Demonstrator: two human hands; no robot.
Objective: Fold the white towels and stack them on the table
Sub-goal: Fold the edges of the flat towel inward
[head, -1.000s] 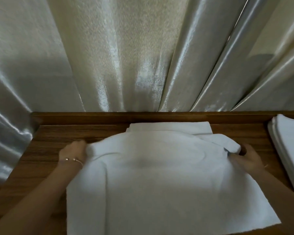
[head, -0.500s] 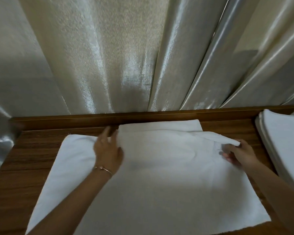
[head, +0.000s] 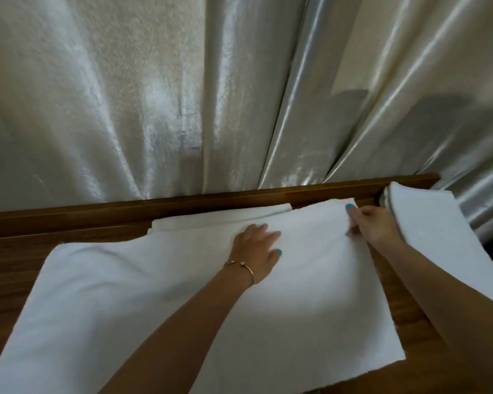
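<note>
Head view, looking forward and down. Wooden desk (head: 17, 268) with a raised back ledge, set against a pale, shiny curtain (head: 154, 95) hanging in broad folds. A large white towel (head: 125, 294) lies spread flat over most of the desk, its near edge running off the bottom of the picture and its left edge angling toward the lower left corner. Under its far edge a second white layer (head: 219, 218) shows as a narrow strip along the back ledge; cannot tell whether it is a separate towel or part of the same one. Left hand (head: 258, 253) rests palm down on the towel near its far middle, fingers straight and slightly spread, pressing the cloth flat; thin bracelet (head: 244, 264) on the wrist, teal polish on the thumbnail. Right hand (head: 372, 226) is at the towel's far right corner, fingers curled, thumb and forefinger pinching the cloth edge; the corner lies close to the back ledge. Just right of that hand, touching or nearly touching it, a stack of folded white towels (head: 439, 231) sits on the desk's right end, layered edges visible at its left side, running on toward the right edge of the picture. Both forearms bare.
</note>
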